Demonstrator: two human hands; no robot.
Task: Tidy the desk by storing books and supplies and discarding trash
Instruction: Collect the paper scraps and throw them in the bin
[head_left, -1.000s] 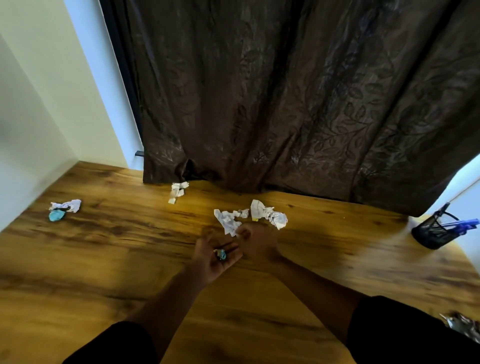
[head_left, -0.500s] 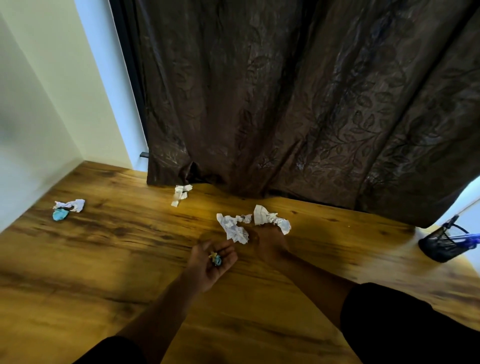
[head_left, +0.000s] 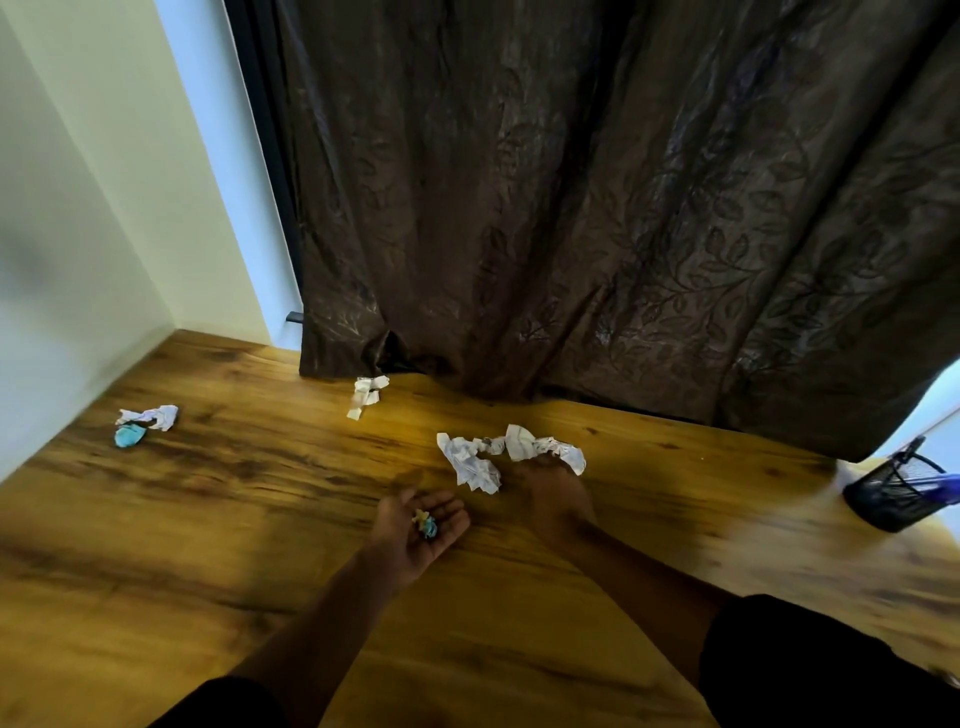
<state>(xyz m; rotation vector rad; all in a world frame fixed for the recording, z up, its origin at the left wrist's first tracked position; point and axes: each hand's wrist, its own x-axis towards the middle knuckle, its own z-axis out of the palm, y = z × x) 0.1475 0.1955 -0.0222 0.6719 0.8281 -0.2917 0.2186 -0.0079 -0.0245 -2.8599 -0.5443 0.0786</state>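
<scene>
My left hand (head_left: 421, 525) lies palm up over the wooden desk (head_left: 208, 545), cupping a small blue and yellow scrap (head_left: 427, 524). My right hand (head_left: 558, 499) reaches forward, and its fingers curl onto the near edge of a crumpled white paper (head_left: 545, 447). A second crumpled white paper (head_left: 470, 463) lies just left of that hand, touching the first. Further back, a small torn paper (head_left: 366, 395) rests by the curtain. At the far left sit a white paper scrap (head_left: 150, 415) and a blue wad (head_left: 129, 435).
A dark brown curtain (head_left: 597, 208) hangs along the desk's back edge. A black mesh pen holder (head_left: 891, 499) with a blue pen lies tipped at the right edge. A pale wall (head_left: 78, 208) borders the desk on the left.
My right hand has left my left palm and moved forward onto the right crumpled paper. My left hand has stayed palm up with the scrap and drifted slightly back.
</scene>
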